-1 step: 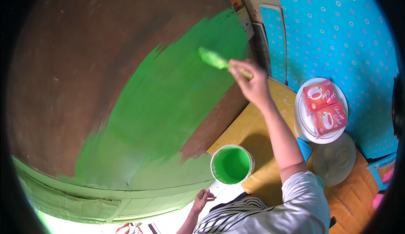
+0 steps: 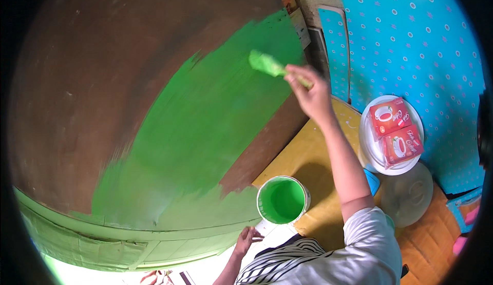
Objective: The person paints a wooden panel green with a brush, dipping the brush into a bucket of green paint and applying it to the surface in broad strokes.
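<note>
My right hand (image 2: 309,91) is closed round the handle of a paintbrush (image 2: 267,63), whose bristles are coated in bright green paint. The brush is at the upper right of a brown board (image 2: 92,79), over a broad band of wet green paint (image 2: 190,120). My left hand (image 2: 248,240) hangs low near the board's lower edge, with nothing in it and its fingers loosely apart. Just above and right of that hand stands a white bucket (image 2: 307,203) of green paint. Whether the bristles touch the board is hard to tell.
A yellow-brown surface (image 2: 280,164) lies under the bucket. To the right, a round white lid (image 2: 372,151) carries two red boxes (image 2: 393,118), beside a translucent round lid (image 2: 408,195). Blue patterned covering (image 2: 411,43) fills the upper right. Pale green panelling (image 2: 179,251) runs below the board.
My right hand and the paintbrush have shifted slightly up and to the right. My left hand has barely moved, and the bucket stays in place.
</note>
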Demonstrator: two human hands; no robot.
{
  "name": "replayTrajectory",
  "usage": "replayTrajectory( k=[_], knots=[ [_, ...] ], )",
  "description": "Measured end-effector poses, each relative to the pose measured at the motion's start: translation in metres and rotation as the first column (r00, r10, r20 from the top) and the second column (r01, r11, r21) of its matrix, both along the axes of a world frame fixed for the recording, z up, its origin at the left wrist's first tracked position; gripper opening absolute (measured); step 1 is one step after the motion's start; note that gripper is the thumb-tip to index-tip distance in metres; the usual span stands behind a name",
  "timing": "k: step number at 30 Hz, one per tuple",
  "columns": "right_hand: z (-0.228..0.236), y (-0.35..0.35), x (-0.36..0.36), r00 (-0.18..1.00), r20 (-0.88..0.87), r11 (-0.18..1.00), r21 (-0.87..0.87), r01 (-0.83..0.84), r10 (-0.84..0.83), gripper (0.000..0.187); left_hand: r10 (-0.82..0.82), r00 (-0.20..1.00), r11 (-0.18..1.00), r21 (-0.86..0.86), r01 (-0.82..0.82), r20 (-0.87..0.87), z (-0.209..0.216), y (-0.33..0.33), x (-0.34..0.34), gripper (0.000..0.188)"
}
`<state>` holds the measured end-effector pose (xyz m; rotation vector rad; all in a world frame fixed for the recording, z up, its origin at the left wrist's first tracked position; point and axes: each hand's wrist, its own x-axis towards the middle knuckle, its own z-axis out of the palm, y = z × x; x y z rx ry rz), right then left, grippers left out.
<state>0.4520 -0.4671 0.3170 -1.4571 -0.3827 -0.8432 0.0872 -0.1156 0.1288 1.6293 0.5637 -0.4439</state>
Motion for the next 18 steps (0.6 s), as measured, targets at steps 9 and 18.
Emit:
replayTrajectory(
  k=[9,18],
  knots=[
    [0.013,-0.033,0.063,0.913,0.035,0.914,0.009,0.407,-0.407,0.020,-0.130,0.992,0.992,0.006,0.130,0.002,0.056,-0.055,0.080,0.059],
    [0.012,0.124,-0.123,0.953,0.092,0.948,-0.162,-0.273,0.290,0.044,-0.105,0.992,0.993,0.069,0.100,0.073,0.037,-0.055,0.084,0.034]
  ],
)
